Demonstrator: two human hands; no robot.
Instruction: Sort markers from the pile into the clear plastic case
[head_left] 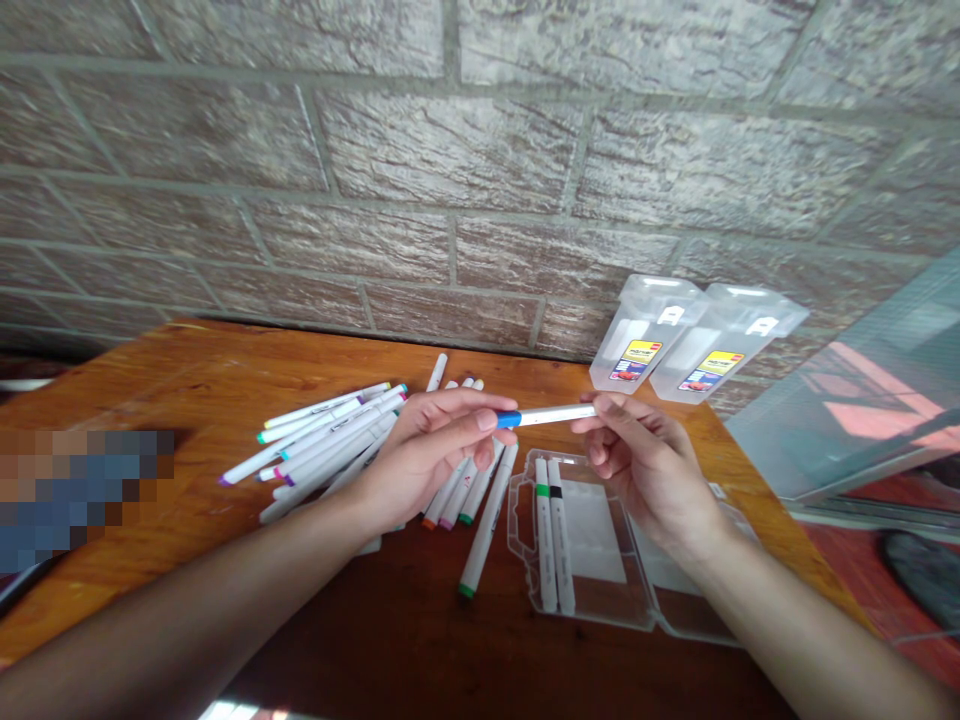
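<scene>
Between my two hands a white marker (556, 414) with a blue band is held almost level above the table. My left hand (427, 440) pinches its blue end, and the fingertips of my right hand (645, 460) grip the other end. Below my right hand lies an opened clear plastic case (634, 600). Two white markers stand side by side in its left half, a green-banded marker (544, 540) and a black-banded marker (561, 545). Under and behind my left hand spreads a pile of white markers (330, 440) with coloured ends, partly hidden by the hand.
Two closed translucent cases with labels, a left case (634, 335) and a right case (724, 345), stand at the back right against the brick wall (450, 150). One green-tipped marker (487, 530) lies apart on the wooden table (210, 370). A glass panel (862, 400) is beyond the right edge.
</scene>
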